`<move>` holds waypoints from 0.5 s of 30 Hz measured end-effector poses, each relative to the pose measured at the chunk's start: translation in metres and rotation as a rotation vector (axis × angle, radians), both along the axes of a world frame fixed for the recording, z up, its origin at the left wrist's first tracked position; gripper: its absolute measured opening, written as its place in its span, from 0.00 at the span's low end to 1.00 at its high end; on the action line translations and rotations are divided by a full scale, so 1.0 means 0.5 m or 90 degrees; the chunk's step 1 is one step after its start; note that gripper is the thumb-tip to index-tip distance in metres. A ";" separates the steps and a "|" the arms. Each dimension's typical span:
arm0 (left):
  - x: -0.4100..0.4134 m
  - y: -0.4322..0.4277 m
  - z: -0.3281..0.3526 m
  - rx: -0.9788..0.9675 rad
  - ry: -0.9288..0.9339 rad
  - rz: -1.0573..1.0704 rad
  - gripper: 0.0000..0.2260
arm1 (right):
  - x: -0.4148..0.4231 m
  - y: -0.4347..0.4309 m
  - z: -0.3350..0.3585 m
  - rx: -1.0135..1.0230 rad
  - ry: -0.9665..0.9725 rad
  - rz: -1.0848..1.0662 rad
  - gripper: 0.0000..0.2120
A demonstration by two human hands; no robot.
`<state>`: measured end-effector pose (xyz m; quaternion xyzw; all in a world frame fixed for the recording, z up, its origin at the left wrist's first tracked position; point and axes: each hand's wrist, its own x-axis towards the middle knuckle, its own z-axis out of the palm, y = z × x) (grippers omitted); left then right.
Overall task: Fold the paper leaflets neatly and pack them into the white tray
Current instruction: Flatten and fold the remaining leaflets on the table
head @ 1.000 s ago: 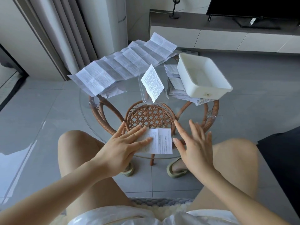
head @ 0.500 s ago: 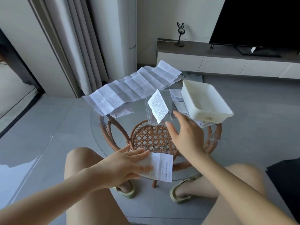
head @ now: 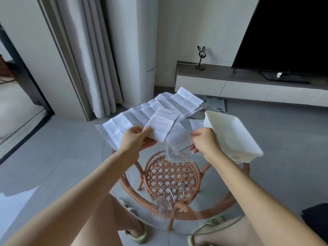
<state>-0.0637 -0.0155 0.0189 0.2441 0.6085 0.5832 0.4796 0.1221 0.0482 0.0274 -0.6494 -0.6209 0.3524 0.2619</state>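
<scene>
My left hand (head: 135,142) is pinching a folded leaflet (head: 162,126) above the glass surface (head: 211,196). My right hand (head: 204,142) is pinching a second leaflet (head: 178,139) just beside the white tray (head: 230,137) at the surface's right edge.

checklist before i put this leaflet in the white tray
1. Left hand grip on the folded leaflet: ok, pinched at its near edge.
2. Folds neat and flat: cannot tell, the paper is blurred.
3. Room in the white tray: ok, it looks empty.
4. Right hand free to steady the tray: not ok, it grips a second leaflet at the clear box.
5. All leaflets folded: not ok, a long leaflet lies unfolded on the table.
</scene>
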 end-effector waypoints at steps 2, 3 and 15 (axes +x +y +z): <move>0.026 0.036 -0.016 -0.043 -0.028 -0.011 0.04 | 0.002 0.005 -0.007 -0.022 -0.051 0.039 0.14; 0.041 0.053 -0.024 -0.068 -0.015 -0.039 0.02 | 0.000 0.008 -0.010 -0.003 -0.088 0.054 0.13; 0.080 0.122 -0.060 -0.154 0.715 -0.305 0.22 | -0.028 0.031 0.033 0.340 -0.531 0.190 0.07</move>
